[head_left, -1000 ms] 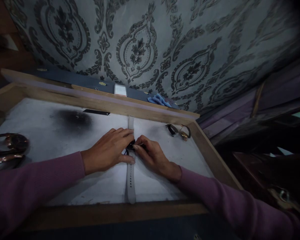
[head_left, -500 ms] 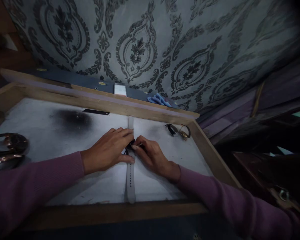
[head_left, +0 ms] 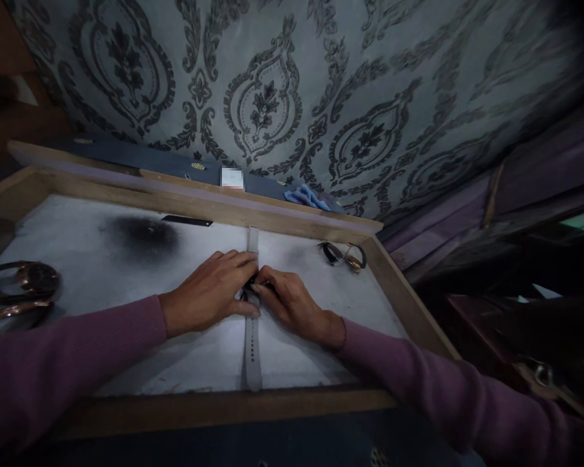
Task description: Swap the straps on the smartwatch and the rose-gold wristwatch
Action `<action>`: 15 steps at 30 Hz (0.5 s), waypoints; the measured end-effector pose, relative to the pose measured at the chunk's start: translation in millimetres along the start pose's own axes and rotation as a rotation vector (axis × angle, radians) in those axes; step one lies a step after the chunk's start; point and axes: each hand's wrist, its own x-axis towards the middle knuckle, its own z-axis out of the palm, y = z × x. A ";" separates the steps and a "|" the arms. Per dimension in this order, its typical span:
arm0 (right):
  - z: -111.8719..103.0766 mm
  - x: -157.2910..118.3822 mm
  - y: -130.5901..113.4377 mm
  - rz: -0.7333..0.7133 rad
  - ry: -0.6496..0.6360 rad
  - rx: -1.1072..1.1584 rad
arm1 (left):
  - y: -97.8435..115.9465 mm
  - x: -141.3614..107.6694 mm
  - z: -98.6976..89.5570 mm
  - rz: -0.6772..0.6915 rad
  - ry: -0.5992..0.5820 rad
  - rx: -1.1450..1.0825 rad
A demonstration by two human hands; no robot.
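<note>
A watch with a pale strap (head_left: pixel 253 353) lies lengthwise on the white bottom of a shallow wooden tray (head_left: pixel 292 217). Its dark case shows only in part between my hands. My left hand (head_left: pixel 211 288) rests over the watch from the left, fingers at the upper strap and thumb on the lower strap beside the case, holding it. At the right edge of the case, my right hand (head_left: pixel 289 298) has thumb and index finger pinched together. Whatever is between those fingertips is too small and dark to make out.
Dark watches (head_left: pixel 39 279) lie at the tray's left end. Another watch-like pair of items (head_left: pixel 343 256) is at the back right. A flat black strip (head_left: pixel 187 221) sits near the back wall. Beyond the rim are a blue cloth (head_left: pixel 306 196) and a small white box (head_left: pixel 232 178).
The view has shifted slightly. Both hands keep nearly the same places and grips at the watch.
</note>
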 end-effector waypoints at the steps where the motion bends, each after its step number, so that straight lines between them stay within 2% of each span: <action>1: 0.1 0.1 0.1 0.006 -0.002 0.002 | 0.0 0.0 -0.2 0.003 0.001 0.006; 5: 1.6 -0.7 0.2 0.019 -0.005 0.014 | 0.1 -0.3 -1.0 0.022 0.010 0.024; 8: 1.5 -1.0 -0.3 0.071 0.057 0.110 | 0.0 -0.5 -0.7 0.004 0.003 0.035; 15: -12.2 2.8 -0.3 0.476 0.182 0.557 | -3.1 -2.7 0.2 0.021 0.034 -0.014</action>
